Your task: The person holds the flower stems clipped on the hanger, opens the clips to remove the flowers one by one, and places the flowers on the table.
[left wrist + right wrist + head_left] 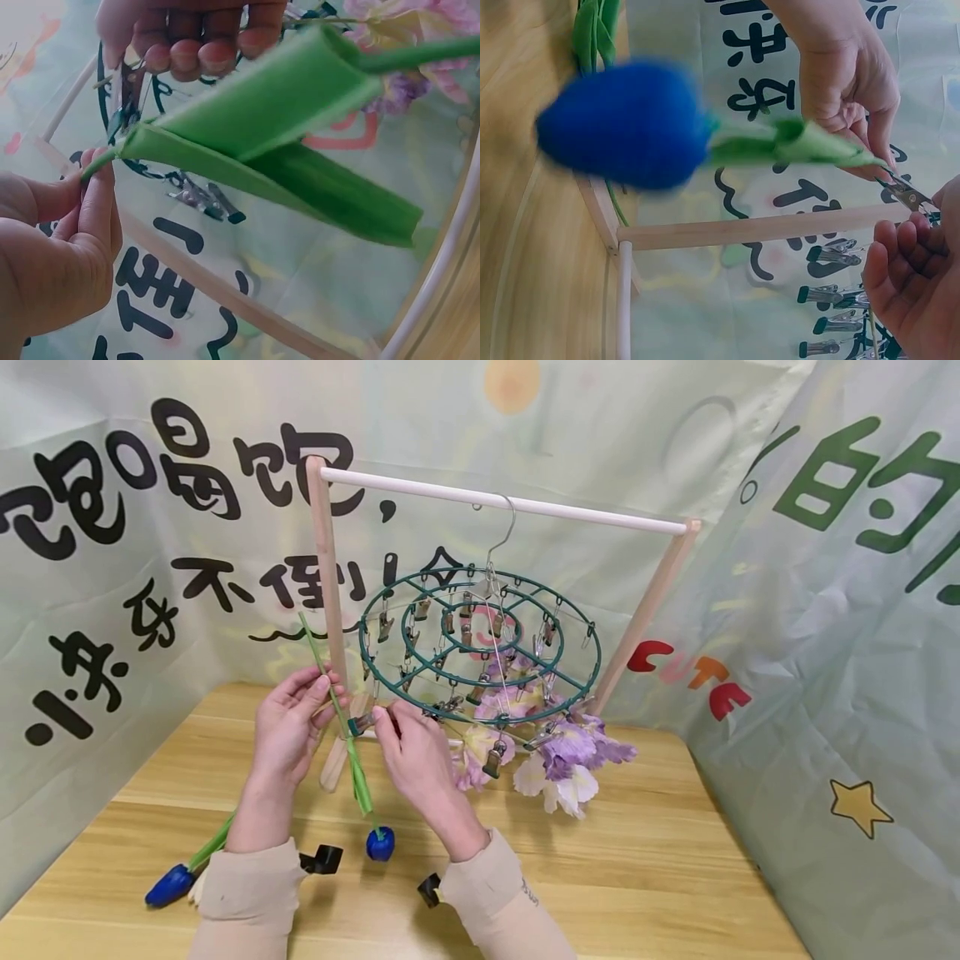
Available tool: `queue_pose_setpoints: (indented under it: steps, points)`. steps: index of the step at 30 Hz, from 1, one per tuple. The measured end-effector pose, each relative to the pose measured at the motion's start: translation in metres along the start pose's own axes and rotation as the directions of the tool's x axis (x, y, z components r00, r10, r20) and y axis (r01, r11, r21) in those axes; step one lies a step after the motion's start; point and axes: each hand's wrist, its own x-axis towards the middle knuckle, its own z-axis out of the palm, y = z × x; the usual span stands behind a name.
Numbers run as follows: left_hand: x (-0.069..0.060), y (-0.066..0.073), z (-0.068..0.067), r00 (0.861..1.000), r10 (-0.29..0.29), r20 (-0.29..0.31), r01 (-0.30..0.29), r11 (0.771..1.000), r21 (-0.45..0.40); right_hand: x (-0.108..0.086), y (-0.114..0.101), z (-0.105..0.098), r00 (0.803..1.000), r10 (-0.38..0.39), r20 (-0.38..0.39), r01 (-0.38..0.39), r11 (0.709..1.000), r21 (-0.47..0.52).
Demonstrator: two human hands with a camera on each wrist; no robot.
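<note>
A blue artificial tulip (380,843) hangs head down, its green stem running up through my left hand (288,722). Thumb and fingers of that hand pinch the stem near its upper part. My right hand (420,752) grips a metal clip (907,195) with green tips at the near left edge of a round green clip hanger (501,721). The clip's tips meet the stem just beside the left fingertips; whether they have closed on it I cannot tell. Folded green leaves (277,112) fill the middle of the left wrist view, below the pinched spot on the stem.
The hanger hooks over a white rod (570,510) on a wooden stand (322,560). Purple, pink and white artificial flowers (570,752) hang at its right side. A second blue tulip (171,885) lies on the wooden table (637,860) by the left forearm. Several clips dangle from the rings.
</note>
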Motion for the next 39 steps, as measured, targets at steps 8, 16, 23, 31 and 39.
queue_pose_setpoints:
  steps: [8, 16, 23, 31, 39]
  points:
    - [0.001, 0.004, -0.003, 1.0, -0.011, -0.015, 0.011, 1.0, -0.029, -0.01, 0.003, -0.003, 0.999, 0.033, -0.043, -0.032, 0.999, 0.011]
    - [0.0, 0.006, -0.004, 1.0, -0.013, -0.022, 0.013, 1.0, -0.017, -0.026, 0.01, -0.012, 0.99, 0.018, -0.137, -0.007, 0.997, 0.081]
    - [-0.001, 0.008, -0.005, 0.999, -0.008, -0.032, 0.009, 0.999, 0.03, -0.032, 0.015, -0.025, 0.977, -0.051, -0.208, 0.076, 0.99, 0.117]
    - [0.002, 0.012, -0.014, 0.997, -0.07, -0.043, 0.077, 0.976, 0.204, -0.034, 0.016, -0.039, 0.971, -0.069, -0.228, 0.103, 0.985, 0.14]
    - [0.02, 0.013, -0.029, 0.982, -0.183, -0.034, 0.18, 0.885, 0.429, -0.034, 0.018, -0.043, 0.968, -0.077, -0.237, 0.108, 0.987, 0.122]
